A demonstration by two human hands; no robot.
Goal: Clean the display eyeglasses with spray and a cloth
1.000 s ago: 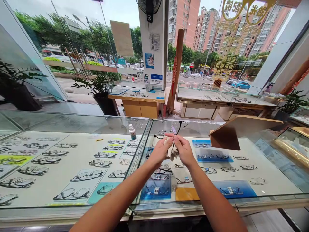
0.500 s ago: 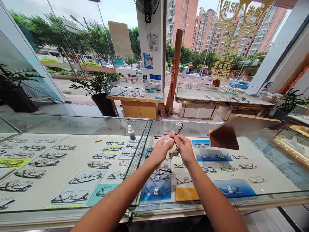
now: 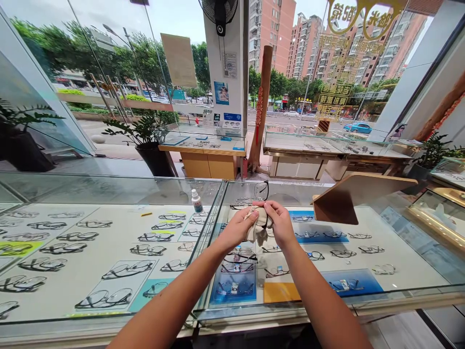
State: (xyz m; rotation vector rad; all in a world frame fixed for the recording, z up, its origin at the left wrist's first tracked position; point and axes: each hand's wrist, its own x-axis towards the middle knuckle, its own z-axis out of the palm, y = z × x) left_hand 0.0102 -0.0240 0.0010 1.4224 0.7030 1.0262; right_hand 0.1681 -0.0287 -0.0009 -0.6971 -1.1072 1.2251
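Observation:
Over the glass counter, my left hand [image 3: 238, 227] is closed on a crumpled beige cloth [image 3: 260, 236], its thumb pressing the cloth over part of a pair of eyeglasses [image 3: 261, 190]. One clear lens and a dark rim stick up past my fingertips; the cloth and fingers hide much of the rest. My right hand [image 3: 281, 224] pinches the eyeglasses' frame beside the cloth, thumb and fingers together. Both hands nearly touch. To the left, a small white bottle [image 3: 196, 200] with a blue-and-red label stands on the counter top.
Rows of eyeglasses [image 3: 116, 298] lie inside the glass display counter [image 3: 109, 186] beneath my arms. A brown angled board [image 3: 363, 191] stands on the right. Beyond are another display case [image 3: 210, 165], a potted plant [image 3: 154, 157], a wooden post [image 3: 262, 106] and windows onto a street.
The eyeglasses have turned, so the exposed lens now stands more upright above my hands. The cloth hangs lower and spreads more between my fingers. The view has shifted slightly.

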